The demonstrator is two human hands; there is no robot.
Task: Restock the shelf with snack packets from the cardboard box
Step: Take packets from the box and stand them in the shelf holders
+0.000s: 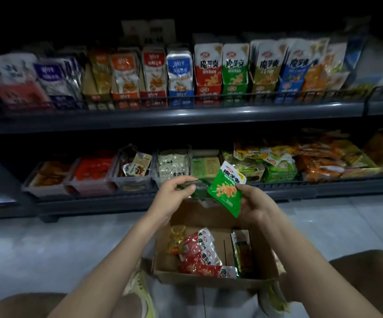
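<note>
The person's left hand (172,193) is curled. Its thumb and fingers pinch a dark green packet (197,188), which is blurry. The right hand (255,203) is curled too. It pinches the right edge of a bright green snack packet (226,191) with orange snacks drawn on it. This packet is tilted, and its top leans away from the person. The 2 packets meet between the 2 hands.

Right under the hands sits the open cardboard box (211,282) on the floor (48,249). Under the left hand, inside the box, lies a heap of red packets (199,255), with a yellow packet (175,243) beside them on the left. Under the right hand, a few brownish packets (243,253) stand on edge by the box's right wall.

Just past the hands is the lower shelf (94,204). It holds trays of packets lying flat. Light green packs (277,173) lie past the right hand.

Above the hands is the upper shelf (163,121). Packets stand up there in rows. One row of green packets (235,67), high above the right hand, looks like the bright green one.

Below the left arm, near the box, a pale yellow shoe (140,292) shows.
</note>
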